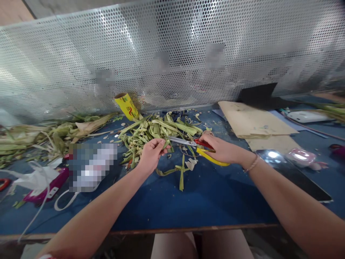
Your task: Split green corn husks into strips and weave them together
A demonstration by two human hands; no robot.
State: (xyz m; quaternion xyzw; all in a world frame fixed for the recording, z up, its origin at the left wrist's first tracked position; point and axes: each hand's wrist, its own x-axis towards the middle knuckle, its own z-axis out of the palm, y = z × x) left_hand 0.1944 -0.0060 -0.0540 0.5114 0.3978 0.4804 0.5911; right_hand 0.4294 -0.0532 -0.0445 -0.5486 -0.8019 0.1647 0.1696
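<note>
Scissors (192, 143), gripped in the curled right hand (221, 148), point toward a leaf (166, 143) the left hand (151, 154) pinches, apparently to steady it.

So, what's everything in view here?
Scissors: one, red-yellow handles, centre
Leaf strips: many, green, centre
Crossed strips: several, green, front
Dry leaves: many, pale, left
Tube: one, yellow, rear
Pack: one, purple, left
Blurred item: one, whitish, left
Sheets: several, tan, right
Cards: count unclear, black, right
Slab: one, black, right
Case: one, pink, right
Device: one, white, right
Perforated panel: one, silver, back
Table: one, blue, beneath
Legs: two, below table
Left hand: one, pinching leaf
Right hand: one, on scissors
</note>
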